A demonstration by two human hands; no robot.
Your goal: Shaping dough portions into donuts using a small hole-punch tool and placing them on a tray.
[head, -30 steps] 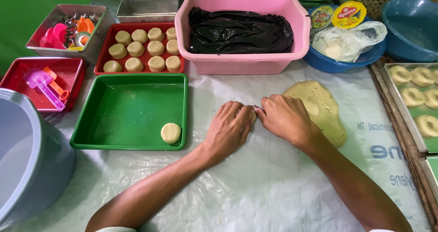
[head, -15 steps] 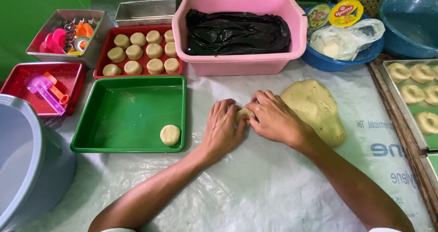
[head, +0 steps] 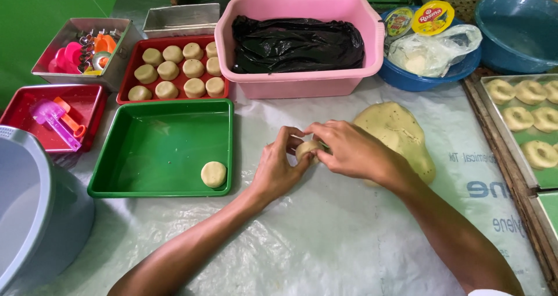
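Both hands, left hand (head: 279, 169) and right hand (head: 349, 152), pinch a small dough piece (head: 306, 150); soft, light, likely sticky, so cup it gently by its sides.

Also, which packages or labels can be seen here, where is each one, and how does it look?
Round yellow lid: back right, in the blue bowl, with a red label patch.
Second round lid: just left of it, green and yellow.
Clear plastic bag: same bowl, crumpled, whitish contents.
Black plastic bag: inside the pink tub.
Printed plastic sheet: covers the table, blue lettering at right.
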